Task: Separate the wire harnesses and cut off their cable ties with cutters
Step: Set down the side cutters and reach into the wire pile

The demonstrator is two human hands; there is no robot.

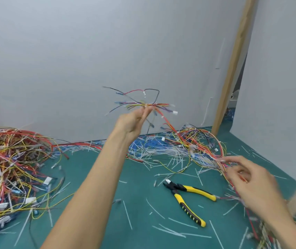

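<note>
My left hand (pixel 132 121) is raised above the green table and pinches a small wire harness (pixel 149 105) of red, black, yellow and purple wires between its fingertips. Red wires trail from that harness down to a tangled pile (pixel 201 141) at the back right. My right hand (pixel 251 180), blurred, is low at the right with fingers curled around red wires running from that pile. The yellow-and-black cutters (pixel 188 196) lie on the mat between my hands, touched by neither.
A large heap of harnesses (pixel 8 162) covers the left of the green mat (pixel 129 186). Cut white cable ties (pixel 161 155) litter the mat, thickest along the grey back wall. A wooden post (pixel 233 65) stands at the back right.
</note>
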